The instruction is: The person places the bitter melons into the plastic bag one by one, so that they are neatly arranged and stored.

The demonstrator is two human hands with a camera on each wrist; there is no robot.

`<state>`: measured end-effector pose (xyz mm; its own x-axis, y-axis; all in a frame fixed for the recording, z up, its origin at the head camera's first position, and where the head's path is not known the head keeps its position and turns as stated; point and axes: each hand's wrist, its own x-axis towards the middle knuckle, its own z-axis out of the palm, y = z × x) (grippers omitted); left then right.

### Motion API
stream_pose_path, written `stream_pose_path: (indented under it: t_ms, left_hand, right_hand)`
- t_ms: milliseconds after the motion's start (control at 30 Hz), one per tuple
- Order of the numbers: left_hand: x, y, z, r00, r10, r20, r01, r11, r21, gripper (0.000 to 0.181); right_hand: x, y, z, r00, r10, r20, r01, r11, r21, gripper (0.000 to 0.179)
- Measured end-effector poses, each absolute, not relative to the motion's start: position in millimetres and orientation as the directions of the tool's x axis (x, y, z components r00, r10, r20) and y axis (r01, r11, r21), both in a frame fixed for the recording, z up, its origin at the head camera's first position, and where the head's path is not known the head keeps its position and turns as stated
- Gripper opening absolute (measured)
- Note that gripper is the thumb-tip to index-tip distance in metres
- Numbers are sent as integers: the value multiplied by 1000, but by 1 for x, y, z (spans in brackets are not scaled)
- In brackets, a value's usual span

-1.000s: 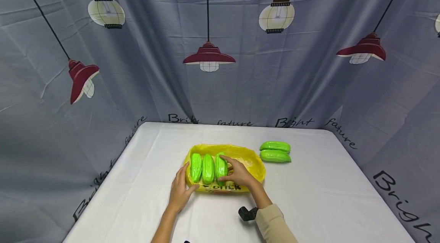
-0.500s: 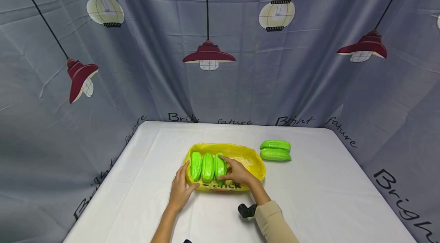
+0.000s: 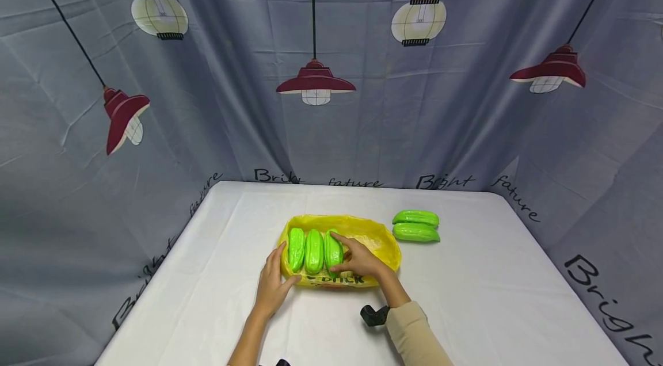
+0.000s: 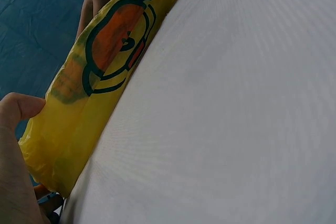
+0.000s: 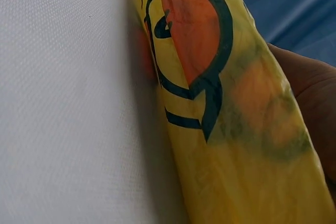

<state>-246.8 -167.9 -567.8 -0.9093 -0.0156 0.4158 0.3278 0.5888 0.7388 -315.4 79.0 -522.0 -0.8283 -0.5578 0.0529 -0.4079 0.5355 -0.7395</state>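
Note:
A yellow oval basket [image 3: 370,233], its outside covered in printed plastic, sits mid-table. Three glossy green cucumber-like vegetables lie upright side by side in its left half: the left one [image 3: 296,250], the middle one [image 3: 313,252] and the right one [image 3: 331,248]. My left hand [image 3: 270,285] holds the basket's left end, its thumb at the front rim and fingers along the side; in the left wrist view the bent thumb [image 4: 26,107] touches the plastic. My right hand [image 3: 359,259] reaches inside and pinches the right vegetable between thumb and fingers. The basket wall hides its fingers in the right wrist view.
Two more green vegetables [image 3: 416,232] lie stacked side by side on the white tablecloth [image 3: 476,274], right of the basket. A black wrist device [image 3: 374,316] sits by the right sleeve. A grey curtain [image 3: 352,136] printed with lamps hangs behind the table.

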Motion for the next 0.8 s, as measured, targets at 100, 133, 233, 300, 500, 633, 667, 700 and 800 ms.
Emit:
stream_pose_path:
  t_ms: [100,133,233,300,500,633,667,700,800]
  left_hand:
    - [-247,-168,-568,-912,-15,410,324,586,743,80]
    - [-247,-168,-568,-913,-15,408,323,586,743,80]
    - [-247,-168,-567,-912,-18,409,322,585,744,80]
    - [-247,-168,-567,-909,-16,416,328,586,741,80]
    - [-248,-167,-569,-897,-8,442,353,591,726,81]
    - [-249,-167,-569,-897,-8,442,353,589,727,81]
    - [-248,-167,-569,-899,-9,439,351,587,730,81]
    - [-248,-167,-569,-901,-8,435,348,584,733,80]
    - [-248,-167,-570,-906,-8,423,340,580,740,80]
  right_hand:
    - [-315,81,-521,-838,-543,49,-395,542,-742,88]
    - [-314,82,-521,-843,-536,48,-390,546,-742,88]
    - [-313,84,-520,-855,-517,48,-373,547,-750,89]
    - [-313,88,-519,-857,-513,58,-372,537,-757,89]
    - [-311,101,-506,-846,-518,129,-421,499,-757,78]
    - [-311,113,-494,-824,-540,173,-464,467,-753,68]
    - [-311,116,-491,-820,-542,182,-471,460,-752,65]
    - [-311,119,-488,-820,-541,187,-473,456,-754,63]
    - [-311,130,-481,-818,-534,212,-485,444,-753,58]
